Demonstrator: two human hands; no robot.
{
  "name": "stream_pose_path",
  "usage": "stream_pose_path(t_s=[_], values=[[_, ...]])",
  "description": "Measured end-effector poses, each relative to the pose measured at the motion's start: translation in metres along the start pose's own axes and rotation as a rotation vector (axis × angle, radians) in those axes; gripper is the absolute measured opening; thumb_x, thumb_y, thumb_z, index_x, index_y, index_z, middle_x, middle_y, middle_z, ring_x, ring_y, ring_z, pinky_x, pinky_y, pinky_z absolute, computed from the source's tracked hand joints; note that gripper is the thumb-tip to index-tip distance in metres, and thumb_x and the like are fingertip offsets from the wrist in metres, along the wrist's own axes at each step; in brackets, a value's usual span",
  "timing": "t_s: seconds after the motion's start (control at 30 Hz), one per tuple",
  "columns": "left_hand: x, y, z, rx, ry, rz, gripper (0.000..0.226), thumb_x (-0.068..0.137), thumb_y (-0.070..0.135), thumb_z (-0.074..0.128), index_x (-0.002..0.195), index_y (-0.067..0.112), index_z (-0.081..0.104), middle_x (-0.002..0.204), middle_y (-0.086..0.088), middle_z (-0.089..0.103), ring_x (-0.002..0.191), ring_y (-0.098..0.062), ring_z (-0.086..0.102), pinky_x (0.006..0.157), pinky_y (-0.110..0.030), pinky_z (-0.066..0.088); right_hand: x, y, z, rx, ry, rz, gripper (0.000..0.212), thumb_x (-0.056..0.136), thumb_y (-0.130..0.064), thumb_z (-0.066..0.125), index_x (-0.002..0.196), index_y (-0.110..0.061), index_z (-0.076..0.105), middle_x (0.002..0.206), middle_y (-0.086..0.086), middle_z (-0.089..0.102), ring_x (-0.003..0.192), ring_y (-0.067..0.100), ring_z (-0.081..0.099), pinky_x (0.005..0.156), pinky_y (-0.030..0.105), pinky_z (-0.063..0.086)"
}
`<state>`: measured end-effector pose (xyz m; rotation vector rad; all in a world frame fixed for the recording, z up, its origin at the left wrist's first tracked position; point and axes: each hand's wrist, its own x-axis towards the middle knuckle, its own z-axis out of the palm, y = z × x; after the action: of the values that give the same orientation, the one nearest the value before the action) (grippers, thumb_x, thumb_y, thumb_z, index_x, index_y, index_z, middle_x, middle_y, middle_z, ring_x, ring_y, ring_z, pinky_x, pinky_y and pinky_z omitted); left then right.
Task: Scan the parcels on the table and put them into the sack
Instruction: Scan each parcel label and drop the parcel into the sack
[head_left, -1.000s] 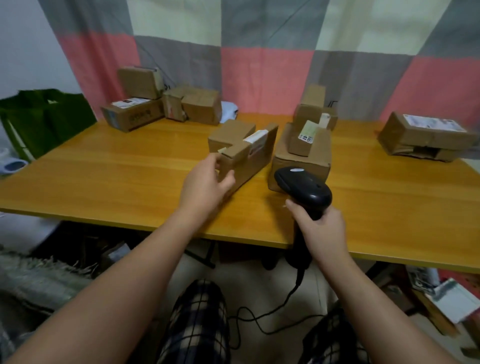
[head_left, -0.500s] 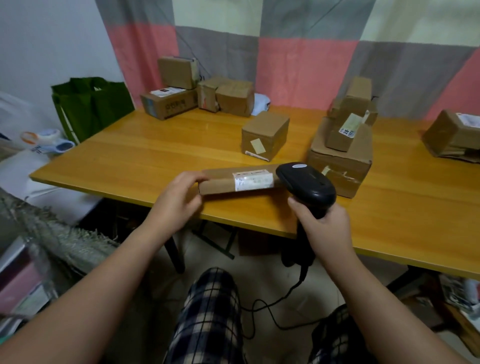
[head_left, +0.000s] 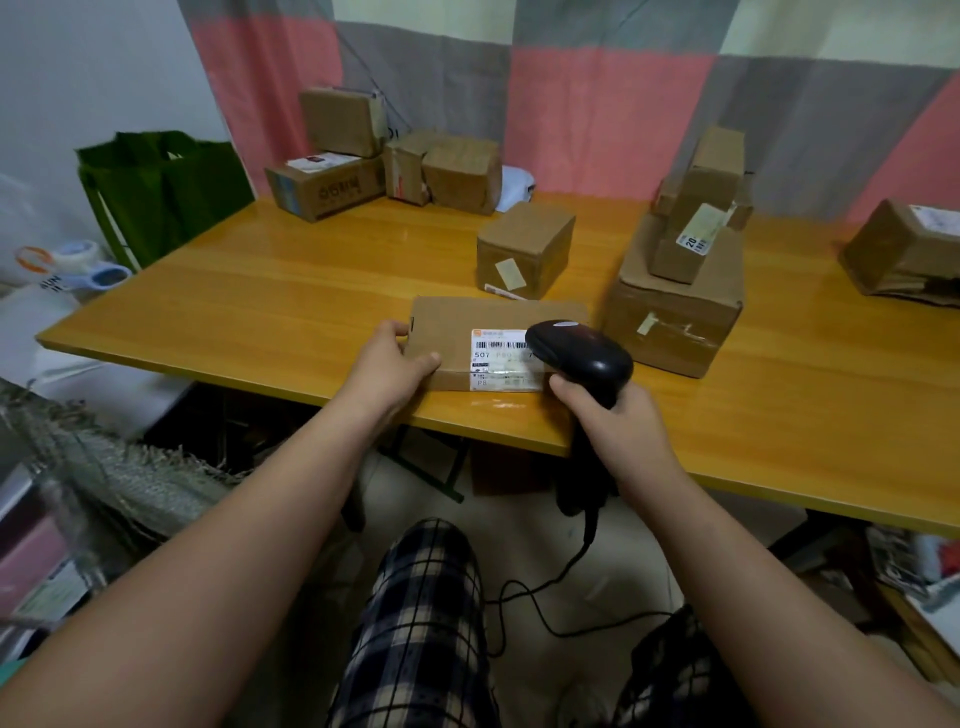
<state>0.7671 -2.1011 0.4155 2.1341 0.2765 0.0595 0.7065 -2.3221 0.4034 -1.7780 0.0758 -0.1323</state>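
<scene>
**Q:** Where is the parcel (head_left: 457, 332) being scanned?

**A:** It lies flat at the table's (head_left: 260, 291) near edge, about midway along it. Its white label (head_left: 496, 358) faces up and folds over the near side.

**Q:** How do the 2 hands stand?

**A:** The left hand (head_left: 387, 371) grasps the parcel's near-left corner, with the thumb on top and the fingers curled at the left edge. The right hand (head_left: 618, 431) is clenched round the handle of the black scanner (head_left: 582, 353), 1 finger lying along its front. The scanner's head hangs over the right part of the label and hides it. Its cable (head_left: 545, 587) drops to the floor between the knees.

**Q:** And the other parcels?

**A:** A cube box (head_left: 524, 249) sits just behind the flat parcel. To the right, a large box (head_left: 675, 317) carries a small labelled box (head_left: 685, 244), with more behind it. A cluster (head_left: 332, 187) fills the far-left corner. 1 more parcel (head_left: 904, 249) lies at the right edge of the view.

**Q:** The sack?

**A:** A frayed woven sack (head_left: 104, 467) lies below the table's left end, and a green bag (head_left: 166, 192) stands beyond that end. Both are well apart from the hands.
</scene>
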Motion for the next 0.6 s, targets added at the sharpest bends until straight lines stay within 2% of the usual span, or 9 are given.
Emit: stream_pose_path(t_s=[0.1,0.17,0.27,0.3,0.37,0.4,0.47,0.53,0.6], values=[[-0.003,-0.008,-0.005,-0.286,0.03,0.001,0.047,0.084,0.008,0.071,0.124,0.009,0.046,0.113,-0.015,0.063,0.077,-0.01,0.058,0.066,-0.018,0.045,-0.001,0.003,-0.001,-0.016,0.002,-0.026,0.039,0.08,-0.042,0.072,0.116,-0.029,0.064,0.106,-0.013,0.065,0.103,0.005,0.057,0.08,0.024,0.046],[-0.005,-0.013,-0.011,-0.392,0.028,0.015,0.054,0.083,0.006,0.072,0.13,0.005,0.045,0.109,-0.011,0.065,0.082,-0.01,0.062,0.068,-0.015,0.048,-0.002,0.004,-0.001,-0.007,0.01,-0.046,0.041,0.081,-0.041,0.072,0.118,-0.028,0.062,0.113,-0.01,0.063,0.108,0.008,0.056,0.085,0.025,0.046],[-0.01,-0.02,-0.011,-0.314,0.075,0.106,0.052,0.084,0.009,0.071,0.131,0.005,0.049,0.092,0.004,0.062,0.081,-0.005,0.059,0.071,-0.007,0.048,-0.008,0.001,0.008,-0.026,0.152,-0.122,0.027,0.081,-0.035,0.074,0.099,-0.043,0.056,0.127,-0.003,0.051,0.112,0.007,0.049,0.096,0.024,0.041],[-0.011,-0.021,-0.01,-0.304,0.097,0.122,0.05,0.085,0.01,0.071,0.13,0.005,0.05,0.09,0.005,0.06,0.08,-0.005,0.058,0.071,-0.007,0.048,-0.012,0.001,0.012,-0.033,0.191,-0.148,0.028,0.081,-0.032,0.074,0.092,-0.045,0.052,0.123,-0.004,0.051,0.107,0.001,0.05,0.092,0.017,0.04],[-0.01,-0.021,-0.008,-0.306,0.122,0.14,0.05,0.086,0.011,0.07,0.131,0.003,0.05,0.091,0.006,0.059,0.081,-0.004,0.057,0.073,-0.007,0.047,-0.016,0.001,0.018,-0.025,0.175,-0.175,0.024,0.081,-0.03,0.074,0.092,-0.04,0.055,0.103,-0.013,0.06,0.093,-0.013,0.054,0.075,0.002,0.04],[-0.009,-0.021,-0.007,-0.295,0.128,0.153,0.051,0.086,0.011,0.07,0.132,0.003,0.05,0.091,0.007,0.059,0.08,0.0,0.056,0.071,-0.005,0.046,-0.017,0.002,0.021,-0.035,0.143,-0.177,0.021,0.082,-0.029,0.074,0.095,-0.035,0.059,0.094,-0.018,0.062,0.087,-0.015,0.056,0.068,0.001,0.041],[-0.006,-0.02,-0.006,-0.26,0.133,0.174,0.052,0.086,0.013,0.07,0.133,0.002,0.05,0.094,0.006,0.06,0.079,0.003,0.055,0.067,0.0,0.044,-0.018,0.006,0.023,-0.1,0.11,-0.187,0.016,0.082,-0.029,0.074,0.093,-0.026,0.063,0.079,-0.018,0.062,0.076,-0.009,0.059,0.059,0.002,0.04],[-0.003,-0.02,-0.005,-0.252,0.132,0.18,0.052,0.087,0.015,0.07,0.133,0.002,0.05,0.096,0.004,0.061,0.079,0.004,0.055,0.067,0.0,0.044,-0.019,0.008,0.024,-0.162,0.109,-0.21,0.012,0.082,-0.03,0.072,0.083,-0.027,0.061,0.07,-0.016,0.06,0.068,-0.006,0.058,0.053,0.004,0.038],[-0.001,-0.02,-0.004,-0.252,0.135,0.178,0.051,0.087,0.015,0.069,0.133,0.002,0.051,0.091,0.01,0.061,0.078,0.006,0.055,0.066,0.001,0.043,-0.02,0.009,0.024,-0.196,0.116,-0.237,0.014,0.082,-0.03,0.071,0.078,-0.032,0.058,0.069,-0.014,0.061,0.068,-0.005,0.059,0.054,0.007,0.039]])
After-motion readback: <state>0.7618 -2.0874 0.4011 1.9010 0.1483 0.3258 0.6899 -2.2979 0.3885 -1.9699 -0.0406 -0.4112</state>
